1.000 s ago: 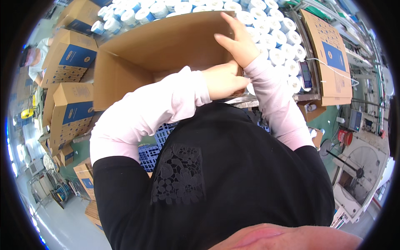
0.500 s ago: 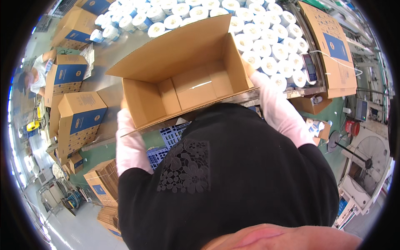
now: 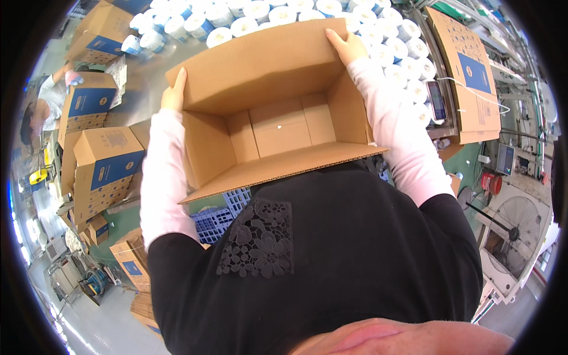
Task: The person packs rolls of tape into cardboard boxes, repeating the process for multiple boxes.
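Observation:
An open-topped brown cardboard box (image 3: pixel 208 136) sits in front of my body at the table edge, its inner walls and bottom seams showing. A small white spot shows on its bottom. My left hand (image 3: pixel 174 91) grips the left end of the far flap (image 3: pixel 260 68), thumb on the inner face. At the flap's right end, my right hand (image 3: pixel 348 47) holds on the same way, its fingers hidden behind the board. The near flap (image 3: pixel 284 168) folds out toward my black top.
White paper rolls (image 3: pixel 257 10) crowd the metal table (image 3: pixel 148 77) beyond and to the right. Printed boxes (image 3: pixel 109 160) stand left, where a co-worker (image 3: pixel 53 100) reaches to one. A phone-like device (image 3: pixel 436 100), flat cardboard (image 3: pixel 467 71) and a large fan (image 3: pixel 515 231) are right. Blue plastic crates (image 3: pixel 213 225) lie below.
Both hands have moved from the box's sides up to the ends of its far flap. That flap now leans farther outward, and the near flap has folded down toward me.

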Tool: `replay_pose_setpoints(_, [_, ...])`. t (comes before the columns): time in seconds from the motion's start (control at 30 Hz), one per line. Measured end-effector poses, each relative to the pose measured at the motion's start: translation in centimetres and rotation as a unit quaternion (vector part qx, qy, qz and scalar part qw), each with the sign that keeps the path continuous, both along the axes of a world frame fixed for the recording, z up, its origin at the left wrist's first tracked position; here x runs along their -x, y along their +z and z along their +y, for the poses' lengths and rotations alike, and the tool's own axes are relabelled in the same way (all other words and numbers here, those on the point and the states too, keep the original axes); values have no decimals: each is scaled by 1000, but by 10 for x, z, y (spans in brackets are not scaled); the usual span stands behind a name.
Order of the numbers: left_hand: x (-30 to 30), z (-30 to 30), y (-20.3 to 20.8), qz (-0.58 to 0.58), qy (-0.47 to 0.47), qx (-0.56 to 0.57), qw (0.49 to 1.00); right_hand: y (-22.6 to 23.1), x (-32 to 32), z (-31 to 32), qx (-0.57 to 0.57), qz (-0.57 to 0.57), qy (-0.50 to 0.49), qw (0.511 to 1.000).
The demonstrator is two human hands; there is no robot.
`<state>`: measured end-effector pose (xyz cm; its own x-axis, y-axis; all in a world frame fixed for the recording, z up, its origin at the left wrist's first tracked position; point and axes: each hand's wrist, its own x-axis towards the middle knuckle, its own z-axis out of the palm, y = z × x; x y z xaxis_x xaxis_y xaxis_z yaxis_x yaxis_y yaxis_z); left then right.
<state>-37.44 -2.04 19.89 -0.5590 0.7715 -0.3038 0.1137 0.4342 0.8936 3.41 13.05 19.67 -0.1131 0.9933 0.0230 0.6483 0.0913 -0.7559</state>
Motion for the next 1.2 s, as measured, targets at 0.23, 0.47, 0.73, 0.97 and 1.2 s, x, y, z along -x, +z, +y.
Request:
replay_pose_setpoints(0.23, [-8,72,-29,392,-478,473,628,12,35,-46,-100,-264,334,899])
replay_pose_setpoints(0.47, [-128,173,-71,418,-565,177,690,-2,47,-37,-134,-234,363,892])
replay_pose_setpoints(0.73, [-189,232,-135,480,-475,269,687,-8,-15,66,29,148,41,988])
replay_pose_setpoints(0.97, [-167,266,-132,455,-484,223,713,-153,14,129,138,-349,196,906])
replay_pose_setpoints(1.2, [-49,262,-69,61,-243,-31,968,-146,-2,160,156,-249,173,940])
